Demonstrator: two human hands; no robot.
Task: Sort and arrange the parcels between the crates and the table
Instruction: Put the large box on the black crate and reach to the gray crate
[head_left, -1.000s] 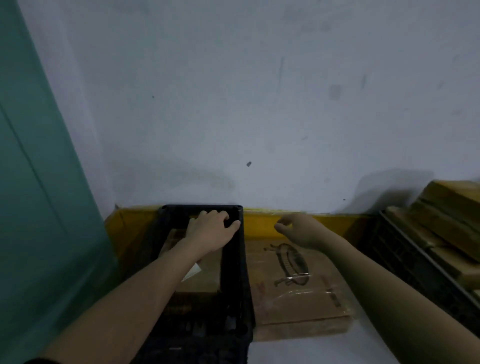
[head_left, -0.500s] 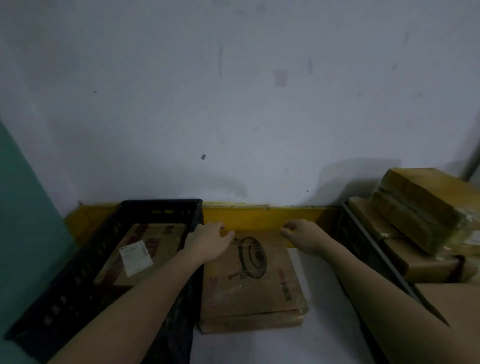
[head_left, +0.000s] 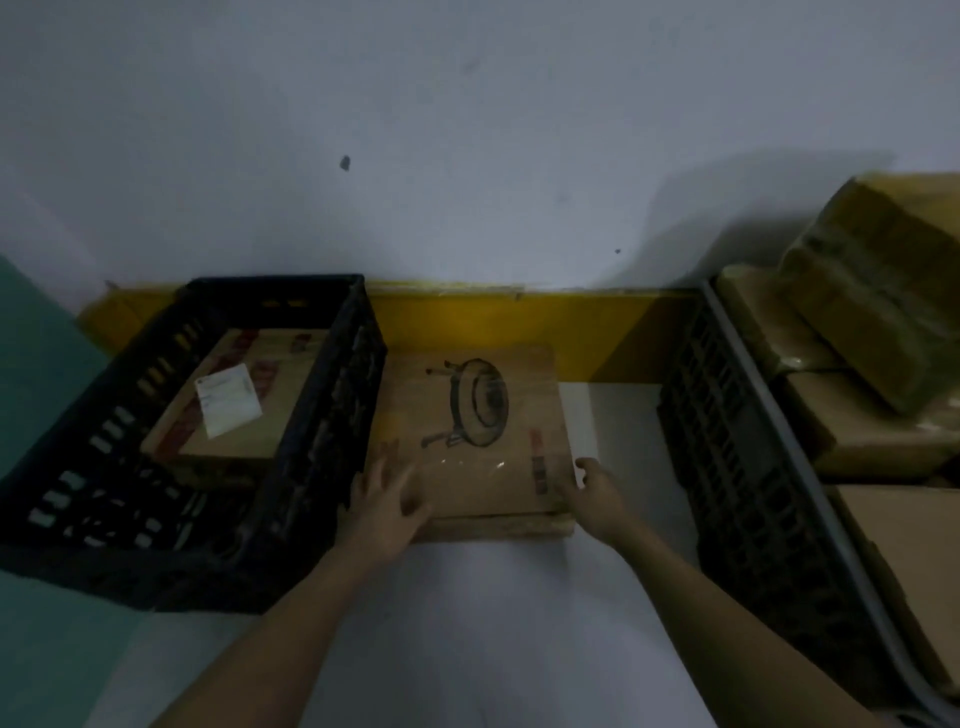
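Parcel (head_left: 470, 431), head view: flat brown carton printed with a disc-like drawing, lying on the white table (head_left: 493, 613) between the left black crate (head_left: 322, 415) and the right crate (head_left: 737, 457). Both hands have drawn back from its far edge to its near corners. Left hand (head_left: 384, 506) rests there with fingers spread; right hand (head_left: 592, 493) curls round the near right corner, probably preparing a lift. Another labelled parcel (head_left: 234, 400) lies in the left crate.

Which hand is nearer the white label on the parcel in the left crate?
Left. The left hand rests on the printed box's near-left corner, beside the crate holding the label. The right hand is at the box's near-right corner, farther away.
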